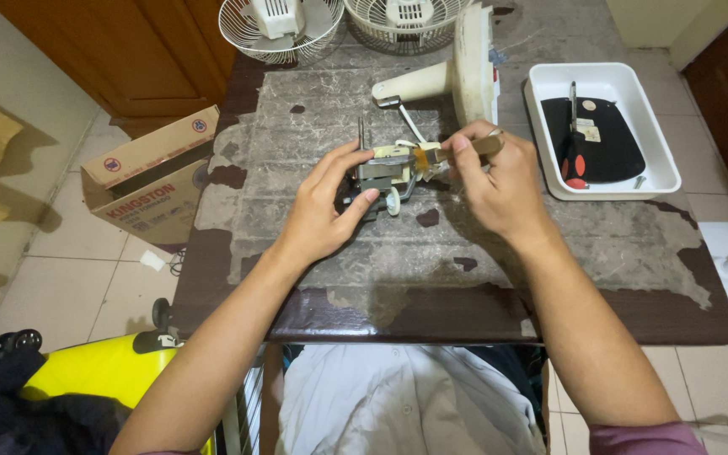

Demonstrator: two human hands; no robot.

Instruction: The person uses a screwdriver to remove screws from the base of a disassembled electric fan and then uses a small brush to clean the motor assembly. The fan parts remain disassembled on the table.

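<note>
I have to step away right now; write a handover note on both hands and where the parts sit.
Left hand: grips the small grey metal fan motor on the worn dark wooden table.
Right hand: holds a wooden-handled tool, tip at the motor.
Done: both white wire fan guards and the cream fan stand lie apart at the far edge.
Left: motor work unfinished. A red-and-black screwdriver lies in the white plastic tray.

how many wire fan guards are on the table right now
2. One white fan guard sits at the table's far left edge, the other fan guard just right of it, beside the fan base. Both are cut off by the frame; more may be hidden.
</note>
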